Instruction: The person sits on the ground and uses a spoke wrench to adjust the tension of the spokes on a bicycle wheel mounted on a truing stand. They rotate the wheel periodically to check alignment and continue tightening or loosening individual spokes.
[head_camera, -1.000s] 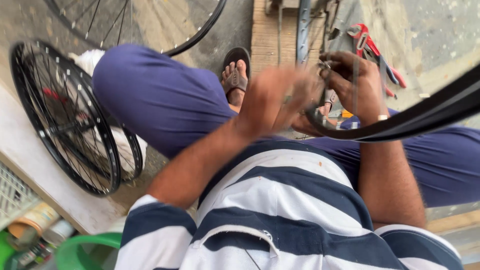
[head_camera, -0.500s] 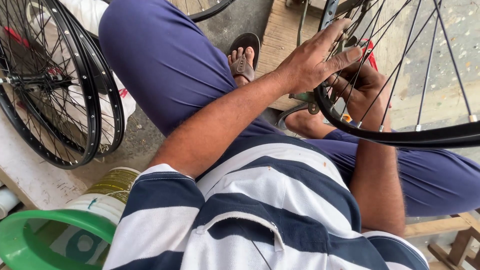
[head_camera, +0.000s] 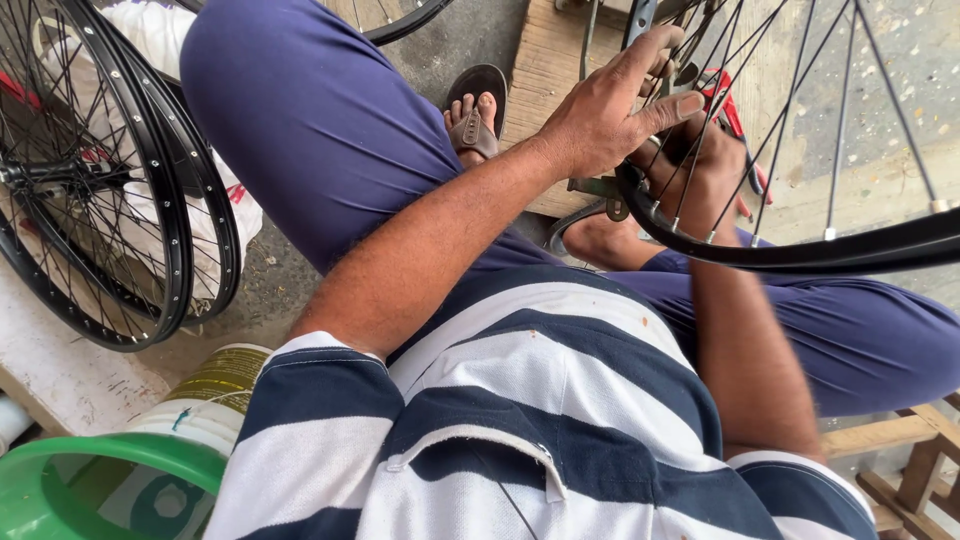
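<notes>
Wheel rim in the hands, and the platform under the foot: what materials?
Wheel rim: looks like black-painted metal, glossy, with thin silvery wire spokes. Platform: bare wood, pale planks with visible grain, unfinished.

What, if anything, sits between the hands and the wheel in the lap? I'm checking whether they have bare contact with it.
Nothing visible does. The left hand lies over the spokes with fingers spread, and the right hand reaches among them just inside the black rim. No cloth or glove shows; the exact fingertip contact is hidden.
</notes>
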